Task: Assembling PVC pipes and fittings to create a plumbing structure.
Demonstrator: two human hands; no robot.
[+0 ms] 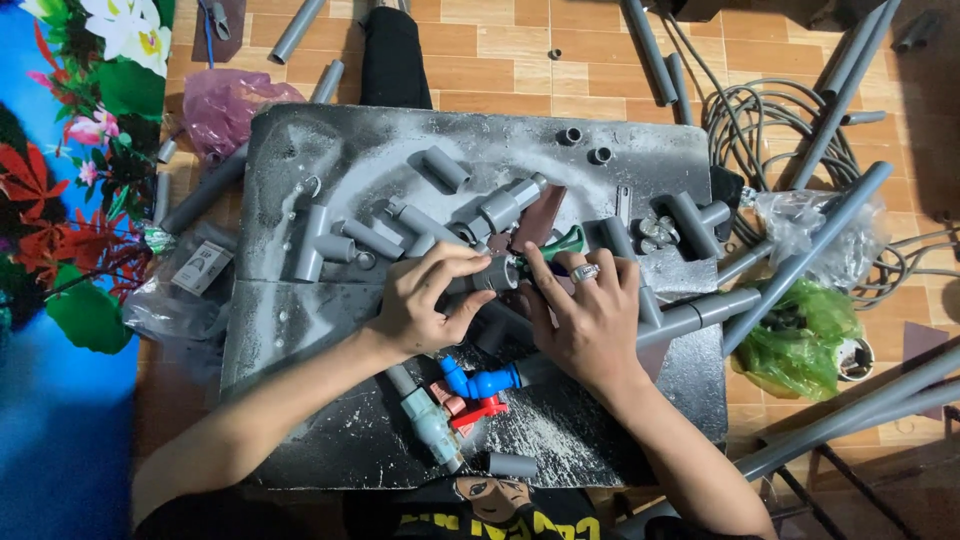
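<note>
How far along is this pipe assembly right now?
Done: a blue plastic tap sits joined to a grey pipe. In hand: left hand and right hand together grip a small grey pipe fitting. Left: loose grey pipe pieces lie unjoined on the dusty board.

Both hands meet near the middle of the dusty black worktop. The left hand and the right hand, which wears a ring, grip a grey pipe fitting between their fingertips. A blue tap and a red-handled valve lie near the worktop's near edge.
</note>
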